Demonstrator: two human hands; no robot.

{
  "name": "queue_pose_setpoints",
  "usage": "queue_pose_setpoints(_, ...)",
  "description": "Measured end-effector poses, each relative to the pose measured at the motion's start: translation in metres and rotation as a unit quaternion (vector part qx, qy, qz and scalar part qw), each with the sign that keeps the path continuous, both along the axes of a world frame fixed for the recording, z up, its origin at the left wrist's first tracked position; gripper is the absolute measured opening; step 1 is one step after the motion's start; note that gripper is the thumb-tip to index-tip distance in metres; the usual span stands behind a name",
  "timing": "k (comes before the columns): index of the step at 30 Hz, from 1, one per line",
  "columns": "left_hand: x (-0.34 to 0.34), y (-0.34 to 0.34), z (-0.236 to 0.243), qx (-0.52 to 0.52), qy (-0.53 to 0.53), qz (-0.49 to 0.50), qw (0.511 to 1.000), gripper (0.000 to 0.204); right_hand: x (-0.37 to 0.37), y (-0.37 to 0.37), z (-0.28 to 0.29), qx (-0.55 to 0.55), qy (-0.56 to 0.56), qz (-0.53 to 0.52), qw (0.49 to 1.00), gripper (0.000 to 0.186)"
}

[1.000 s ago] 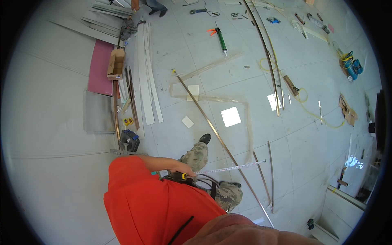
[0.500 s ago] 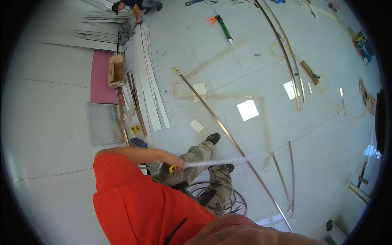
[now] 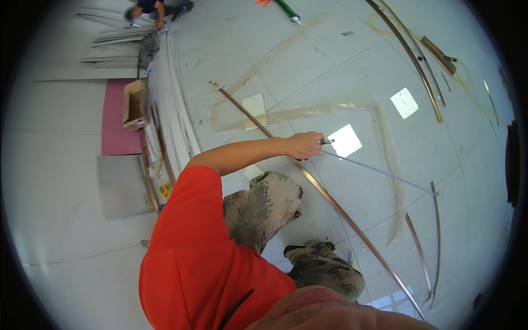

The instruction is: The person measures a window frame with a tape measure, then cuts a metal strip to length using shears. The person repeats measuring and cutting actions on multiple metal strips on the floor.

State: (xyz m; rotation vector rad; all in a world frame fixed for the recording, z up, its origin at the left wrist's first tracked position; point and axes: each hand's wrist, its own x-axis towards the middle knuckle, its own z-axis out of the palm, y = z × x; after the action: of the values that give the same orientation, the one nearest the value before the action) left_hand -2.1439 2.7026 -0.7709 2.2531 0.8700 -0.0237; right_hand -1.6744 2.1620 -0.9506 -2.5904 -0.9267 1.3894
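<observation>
My left hand [image 3: 306, 146] is closed around a tape measure, of which a yellow edge and a black wrist loop [image 3: 328, 142] show; the fingers hide most of its case. From it the thin tape blade [image 3: 379, 169] runs out to the right, toward the upper end of a narrow curved strip [image 3: 435, 220]. Beneath the hand a long bronze-coloured metal strip [image 3: 352, 221] lies diagonally across the floor. A small yellow object [image 3: 214, 83] sits by its far end; its kind is unclear. My right hand is out of view.
Clear film [image 3: 388, 148] lies on the tiled floor. At the left are white panels [image 3: 179, 93], a cardboard box [image 3: 133, 104] and a pink sheet [image 3: 116, 118]. A green caulking gun [image 3: 289, 11] lies far off. A co-worker [image 3: 157, 11] crouches far left. Long strips [image 3: 412, 52] lie right.
My left hand has moved forward and right with the tape measure, over the bronze strip. The blade now slants toward the curved strip. My legs have shifted and the view has turned.
</observation>
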Motion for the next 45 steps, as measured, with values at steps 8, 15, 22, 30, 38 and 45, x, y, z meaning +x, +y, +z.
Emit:
queue_pose_setpoints(8, 0.143, 0.017, -0.049, 0.29, 0.014, -0.349, 0.891, 0.016, -0.016, -0.004, -0.008, 0.162, -0.073, -0.044, 0.983, 0.047)
queue_pose_setpoints(15, 0.27, -0.048, 0.045, -0.256, -0.053, -0.251, 0.932, 0.047, -0.028, 0.221, 0.266, 0.445, 0.132, -0.045, 0.885, 0.055)
queue_pose_setpoints(22, 0.275, -0.081, 0.042, -0.28, -0.01, -0.256, 0.925, 0.043, -0.051, 0.247, 0.238, 0.516, 0.264, -0.234, 0.781, 0.04)
queue_pose_setpoints(30, 0.061, -0.006, -0.069, -0.165, 0.059, -0.194, 0.965, 0.039, 0.039, 0.211, 0.17, 0.501, 0.248, -0.473, 0.681, 0.043)
queue_pose_setpoints(38, -0.056, -0.047, -0.111, -0.637, -0.054, 0.091, 0.763, 0.033, 0.006, 0.061, -0.066, 0.059, -0.292, -0.388, 0.872, 0.065)
queue_pose_setpoints(45, -0.029, -0.1, -0.106, -0.411, 0.008, 0.101, 0.906, 0.035, -0.002, 0.061, -0.073, 0.113, -0.109, -0.533, 0.832, 0.067)
